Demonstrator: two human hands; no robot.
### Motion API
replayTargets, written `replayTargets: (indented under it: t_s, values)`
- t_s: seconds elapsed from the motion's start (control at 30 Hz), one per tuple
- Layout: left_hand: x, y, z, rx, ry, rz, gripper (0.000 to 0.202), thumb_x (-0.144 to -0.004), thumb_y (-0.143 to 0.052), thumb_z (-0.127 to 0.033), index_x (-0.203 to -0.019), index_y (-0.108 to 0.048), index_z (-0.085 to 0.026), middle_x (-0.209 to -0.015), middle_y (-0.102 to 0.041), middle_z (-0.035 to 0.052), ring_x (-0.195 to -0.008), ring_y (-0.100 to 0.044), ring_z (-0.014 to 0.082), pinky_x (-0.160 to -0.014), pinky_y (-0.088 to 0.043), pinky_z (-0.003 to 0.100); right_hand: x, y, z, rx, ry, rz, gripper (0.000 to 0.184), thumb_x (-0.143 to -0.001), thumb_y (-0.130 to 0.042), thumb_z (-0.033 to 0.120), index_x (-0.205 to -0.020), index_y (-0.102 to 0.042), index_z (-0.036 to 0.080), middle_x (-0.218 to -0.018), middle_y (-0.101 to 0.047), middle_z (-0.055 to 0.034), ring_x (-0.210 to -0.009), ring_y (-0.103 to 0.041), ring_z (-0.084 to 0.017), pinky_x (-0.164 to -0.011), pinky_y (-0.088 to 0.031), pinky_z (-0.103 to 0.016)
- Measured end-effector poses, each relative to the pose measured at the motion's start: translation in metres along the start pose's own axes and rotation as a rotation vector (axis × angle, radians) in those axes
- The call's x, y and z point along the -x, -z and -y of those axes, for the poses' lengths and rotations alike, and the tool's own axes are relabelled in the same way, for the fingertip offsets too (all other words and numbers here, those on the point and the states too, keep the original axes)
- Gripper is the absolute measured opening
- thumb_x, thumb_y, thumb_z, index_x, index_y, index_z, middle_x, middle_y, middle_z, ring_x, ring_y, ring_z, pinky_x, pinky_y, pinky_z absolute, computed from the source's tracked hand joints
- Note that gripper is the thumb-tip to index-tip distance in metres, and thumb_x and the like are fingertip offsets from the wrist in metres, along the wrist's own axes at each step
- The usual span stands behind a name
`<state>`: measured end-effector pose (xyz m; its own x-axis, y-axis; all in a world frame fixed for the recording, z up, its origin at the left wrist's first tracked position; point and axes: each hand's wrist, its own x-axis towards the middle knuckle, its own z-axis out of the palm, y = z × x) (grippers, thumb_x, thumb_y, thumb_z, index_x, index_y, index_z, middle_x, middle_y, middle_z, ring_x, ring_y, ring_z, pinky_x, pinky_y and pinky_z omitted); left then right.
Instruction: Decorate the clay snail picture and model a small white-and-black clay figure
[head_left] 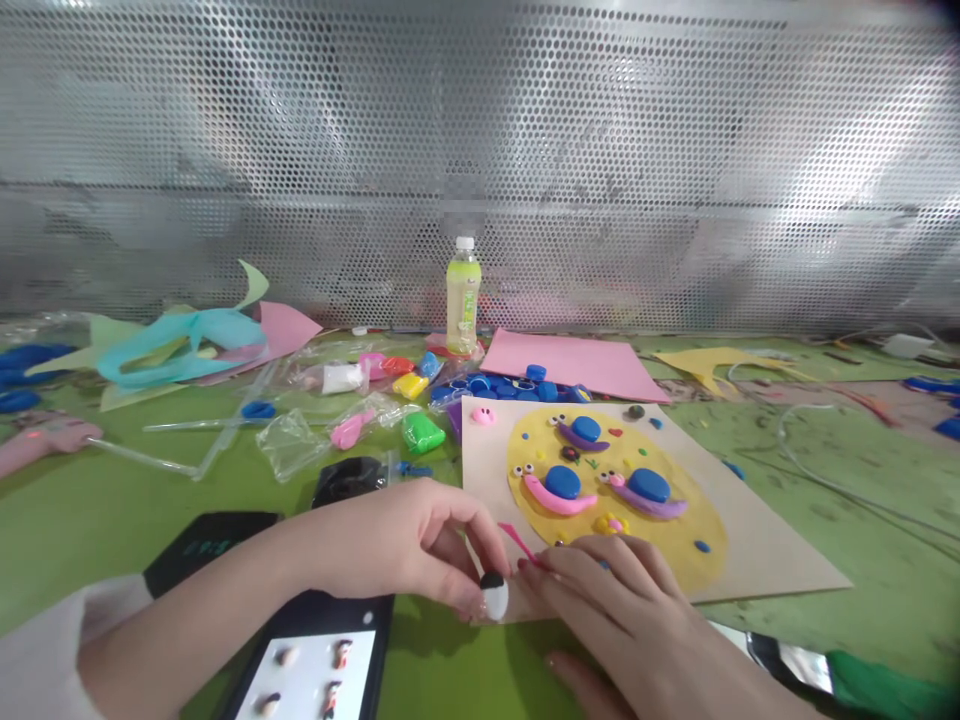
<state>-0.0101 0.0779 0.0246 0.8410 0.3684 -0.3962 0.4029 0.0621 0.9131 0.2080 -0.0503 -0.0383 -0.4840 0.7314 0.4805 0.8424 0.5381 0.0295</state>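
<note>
My left hand (409, 545) pinches a small white clay ball with a black cap (493, 596) at the near edge of a beige card (757, 545). My right hand (630, 610) rests on the card beside it, fingers closed on a thin pink tool (517, 541) that points up toward the left. The card carries a yellow clay disc (697, 530) with three snails made of blue bottle caps and pink or purple clay bodies (559, 488).
A phone (311, 670) showing clay figures lies under my left wrist, with a black device (202, 548) beside it. Bags of coloured clay (421, 432), blue caps (517, 385), a drink bottle (463, 296), pink paper (574, 362) and paper scraps (180, 340) cover the green table before a perforated metal wall.
</note>
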Motion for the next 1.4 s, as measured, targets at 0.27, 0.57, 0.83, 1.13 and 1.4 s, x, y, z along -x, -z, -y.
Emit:
replayTargets:
  t_s: [0.27,0.57,0.83,1.13,1.4]
  values:
    - [-0.001,-0.007,0.002,-0.033,0.026,0.017,0.02,-0.075,-0.079,-0.021,-0.092,-0.07,-0.02,-0.077,-0.068,-0.0026,-0.07,-0.063,0.0118,-0.069,-0.048,0.023,-0.001,-0.003,0.001,-0.027,-0.024,-0.093,0.021,-0.09,-0.061,0.031,-0.109,-0.067,0.023,-0.107,-0.072,0.0019,-0.1,-0.06,-0.02,-0.091,-0.048,-0.036]
    - [0.001,-0.02,-0.001,-0.443,-0.082,-0.047,0.018,-0.073,-0.083,-0.037,-0.09,-0.078,-0.031,-0.102,-0.06,-0.0025,-0.092,-0.06,0.0174,-0.077,-0.042,0.025,-0.003,-0.003,0.002,-0.043,-0.031,-0.114,0.014,-0.09,-0.063,0.031,-0.101,-0.067,0.024,-0.104,-0.072,0.0011,-0.103,-0.06,-0.019,-0.098,-0.047,-0.035]
    - [0.002,-0.02,-0.002,-0.462,-0.076,-0.048,0.018,-0.073,-0.082,-0.033,-0.09,-0.076,-0.029,-0.102,-0.061,-0.0023,-0.096,-0.062,0.0191,-0.087,-0.044,0.027,-0.004,0.0,0.002,-0.054,-0.029,-0.091,0.016,-0.092,-0.057,0.024,-0.103,-0.067,0.022,-0.106,-0.072,-0.0006,-0.102,-0.062,-0.022,-0.098,-0.048,-0.041]
    - [0.002,-0.021,-0.002,-0.48,-0.089,-0.059,0.025,-0.071,-0.084,-0.037,-0.093,-0.076,-0.03,-0.099,-0.062,-0.0017,-0.093,-0.063,0.0198,-0.082,-0.045,0.027,-0.005,-0.006,0.002,-0.069,-0.036,-0.178,0.012,-0.088,-0.064,0.026,-0.099,-0.068,0.024,-0.099,-0.073,0.0002,-0.096,-0.064,-0.021,-0.092,-0.051,-0.037]
    - [0.024,0.04,-0.023,-0.726,-0.137,-0.608,0.032,-0.087,-0.062,-0.055,-0.109,-0.071,-0.032,-0.101,-0.073,0.0008,-0.085,-0.065,0.0234,-0.071,-0.047,0.031,-0.002,-0.027,0.001,-0.055,-0.022,-0.349,0.013,-0.089,-0.06,0.029,-0.099,-0.068,0.026,-0.093,-0.073,0.0018,-0.092,-0.062,-0.02,-0.097,-0.045,-0.039]
